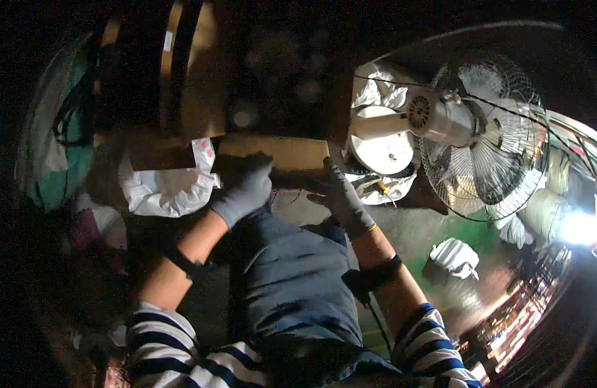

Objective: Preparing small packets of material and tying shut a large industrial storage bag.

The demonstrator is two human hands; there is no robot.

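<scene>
A brown cardboard box (pixel 292 154) lies across in front of me, its near side lit and the space behind it dark. My left hand (pixel 248 194), in a grey glove, has its fingertips against the box's left part. My right hand (pixel 346 199), gloved too, lies along the box's right end with the fingers up its edge and the thumb apart below. Both hands seem to hold the box between them; some of the left fingers are lost in shadow. Thin reddish wires (pixel 289 194) show just below the box, between the hands.
Left of the box is a white plastic bag (pixel 172 194) around a brown carton. A standing fan (pixel 466 129) with a wire cage and round white base (pixel 382 145) is at the right. A white bundle (pixel 455 257) lies on the green floor (pixel 408 236). A bright lamp (pixel 580 227) glares far right.
</scene>
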